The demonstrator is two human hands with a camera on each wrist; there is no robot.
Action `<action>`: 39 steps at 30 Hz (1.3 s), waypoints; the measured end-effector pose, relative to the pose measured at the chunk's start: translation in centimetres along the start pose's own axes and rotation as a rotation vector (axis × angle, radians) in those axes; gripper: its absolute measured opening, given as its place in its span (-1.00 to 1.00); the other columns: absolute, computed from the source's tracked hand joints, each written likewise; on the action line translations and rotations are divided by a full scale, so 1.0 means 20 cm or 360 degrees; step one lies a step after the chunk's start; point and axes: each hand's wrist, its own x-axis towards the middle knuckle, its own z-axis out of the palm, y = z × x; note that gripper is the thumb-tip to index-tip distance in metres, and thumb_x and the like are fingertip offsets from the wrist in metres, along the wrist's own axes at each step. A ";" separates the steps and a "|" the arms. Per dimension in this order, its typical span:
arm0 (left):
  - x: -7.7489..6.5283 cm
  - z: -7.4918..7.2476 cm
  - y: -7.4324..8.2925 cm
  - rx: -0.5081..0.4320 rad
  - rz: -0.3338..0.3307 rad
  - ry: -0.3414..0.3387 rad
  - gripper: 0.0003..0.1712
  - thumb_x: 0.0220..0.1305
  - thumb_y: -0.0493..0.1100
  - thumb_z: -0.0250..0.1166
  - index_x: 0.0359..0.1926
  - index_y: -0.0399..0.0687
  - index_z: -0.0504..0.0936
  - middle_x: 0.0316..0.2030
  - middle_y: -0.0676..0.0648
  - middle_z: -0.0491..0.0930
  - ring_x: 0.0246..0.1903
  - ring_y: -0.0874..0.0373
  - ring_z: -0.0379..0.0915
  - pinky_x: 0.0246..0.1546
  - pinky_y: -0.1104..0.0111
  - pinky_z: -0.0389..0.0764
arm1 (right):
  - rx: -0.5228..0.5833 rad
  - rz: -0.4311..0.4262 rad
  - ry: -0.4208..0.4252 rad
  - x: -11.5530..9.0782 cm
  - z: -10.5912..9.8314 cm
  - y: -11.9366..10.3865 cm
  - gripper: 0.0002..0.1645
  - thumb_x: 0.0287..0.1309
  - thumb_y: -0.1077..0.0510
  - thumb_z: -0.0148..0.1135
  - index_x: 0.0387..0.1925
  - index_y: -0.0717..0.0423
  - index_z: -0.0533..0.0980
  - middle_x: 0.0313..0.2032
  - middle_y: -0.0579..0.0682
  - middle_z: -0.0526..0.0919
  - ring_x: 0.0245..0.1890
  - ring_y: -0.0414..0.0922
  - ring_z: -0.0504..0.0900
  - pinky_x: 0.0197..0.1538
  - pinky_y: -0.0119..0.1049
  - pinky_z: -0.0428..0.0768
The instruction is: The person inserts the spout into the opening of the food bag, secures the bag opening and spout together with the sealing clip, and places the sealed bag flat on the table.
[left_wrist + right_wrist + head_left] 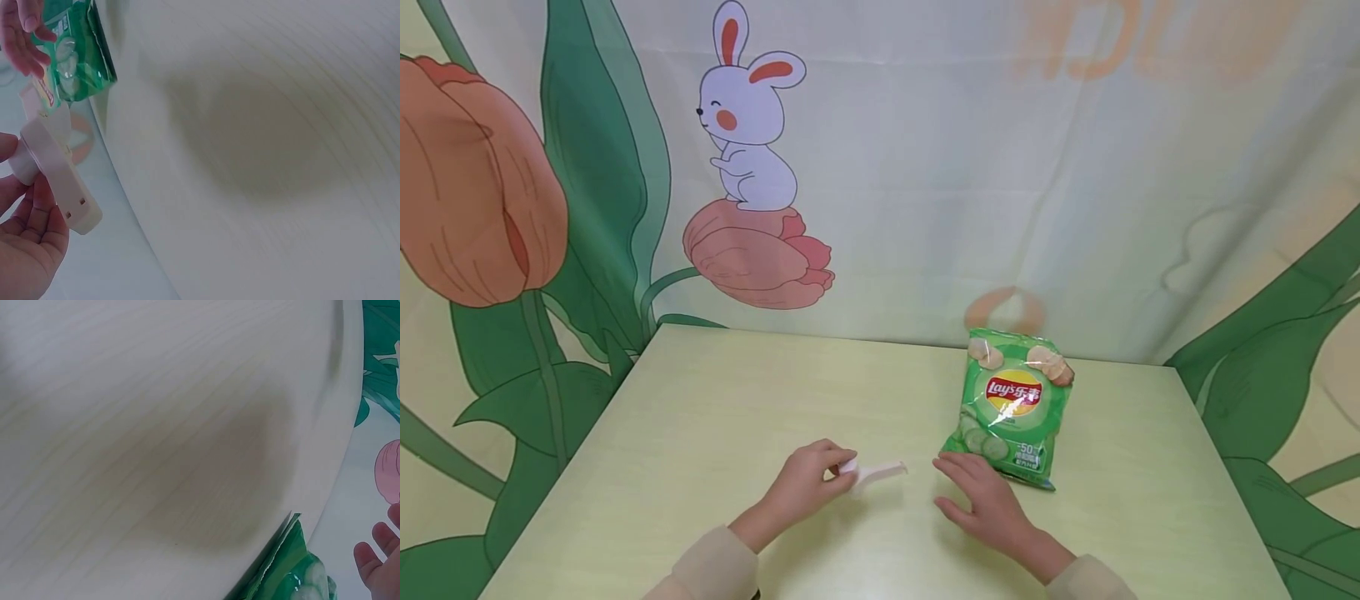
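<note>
My left hand (pixel 808 479) pinches a white plastic bag clip (pixel 872 475) by its round cap, between thumb and fingers, over the table. In the left wrist view the bag clip (pixel 59 172) shows a flat bar with two small square holes at one end, and a second arm swung away from it. My right hand (pixel 988 504) holds nothing; its fingers are relaxed and spread at the lower edge of a green Lay's chip bag (pixel 1011 408). The bag lies face up with its printed front showing. In the right wrist view only the right hand's fingertips (pixel 381 550) show, near the bag.
A pale yellow table (pixel 737 400) carries these things. Behind it hangs a cloth (pixel 910 167) printed with a rabbit and tulips, close along the far edge. The chip bag's top end reaches that far edge.
</note>
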 end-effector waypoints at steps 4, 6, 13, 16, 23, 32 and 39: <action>0.00 0.01 0.01 -0.0020 0.0050 0.0000 -0.72 0.02 -0.21 0.26 -0.19 -0.19 0.63 -0.37 -0.01 0.56 -0.43 0.28 0.47 -0.44 0.53 0.47 | -0.0003 0.0003 0.0040 0.02 0.01 -0.03 -0.45 -0.15 0.03 0.33 -0.04 0.06 0.48 -0.07 -0.02 0.55 -0.05 -0.13 0.48 -0.08 -0.25 0.52; 0.00 0.01 0.02 -0.0030 0.0072 0.0006 -0.71 0.01 -0.21 0.26 -0.19 -0.20 0.63 -0.37 -0.01 0.56 -0.43 0.29 0.47 -0.44 0.52 0.48 | -0.0018 0.0008 0.0056 0.03 0.01 -0.04 -0.47 -0.16 0.01 0.33 -0.06 0.06 0.49 -0.09 -0.03 0.55 -0.08 -0.14 0.49 -0.11 -0.28 0.53; 0.01 0.01 0.05 -0.0068 0.0120 0.0005 -0.72 0.01 -0.23 0.25 -0.19 -0.21 0.63 -0.38 -0.02 0.56 -0.43 0.27 0.46 -0.44 0.45 0.52 | -0.0030 0.0024 0.0064 0.06 0.02 -0.07 -0.53 -0.14 0.01 0.32 -0.11 0.04 0.51 -0.18 -0.07 0.57 -0.15 -0.19 0.52 -0.17 -0.34 0.55; 0.00 0.01 0.06 -0.0064 0.0126 -0.0001 -0.72 0.01 -0.23 0.25 -0.19 -0.20 0.63 -0.38 -0.01 0.56 -0.43 0.27 0.46 -0.44 0.47 0.52 | -0.0018 0.0034 0.0058 0.07 0.03 -0.08 -0.58 -0.13 0.02 0.31 -0.15 0.03 0.52 -0.22 -0.09 0.59 -0.19 -0.21 0.54 -0.20 -0.37 0.55; 0.00 0.01 0.08 -0.0065 0.0136 -0.0022 -0.72 0.03 -0.22 0.25 -0.19 -0.21 0.63 -0.36 -0.02 0.57 -0.43 0.27 0.46 -0.45 0.51 0.51 | 0.0059 0.0054 0.0059 0.08 0.04 -0.10 -0.68 -0.12 0.07 0.31 -0.23 0.03 0.53 -0.32 -0.14 0.59 -0.42 -0.29 0.53 -0.36 -0.52 0.51; 0.00 0.01 0.10 -0.0079 0.0143 -0.0034 -0.72 0.04 -0.21 0.24 -0.18 -0.21 0.62 -0.35 -0.03 0.56 -0.41 0.25 0.47 -0.44 0.48 0.52 | 0.0071 0.0028 0.0108 0.09 0.06 -0.11 -0.82 -0.13 0.14 0.31 -0.38 0.01 0.54 -0.41 -0.19 0.57 -0.44 -0.32 0.51 -0.38 -0.55 0.49; 0.00 0.01 0.09 -0.0067 0.0154 -0.0025 -0.73 0.04 -0.22 0.24 -0.19 -0.22 0.62 -0.35 -0.03 0.56 -0.42 0.24 0.48 -0.46 0.51 0.51 | 0.0116 0.0044 0.0113 0.09 0.06 -0.13 -0.92 -0.08 0.18 0.26 -0.45 0.05 0.54 -0.47 -0.17 0.55 -0.47 -0.32 0.49 -0.38 -0.58 0.46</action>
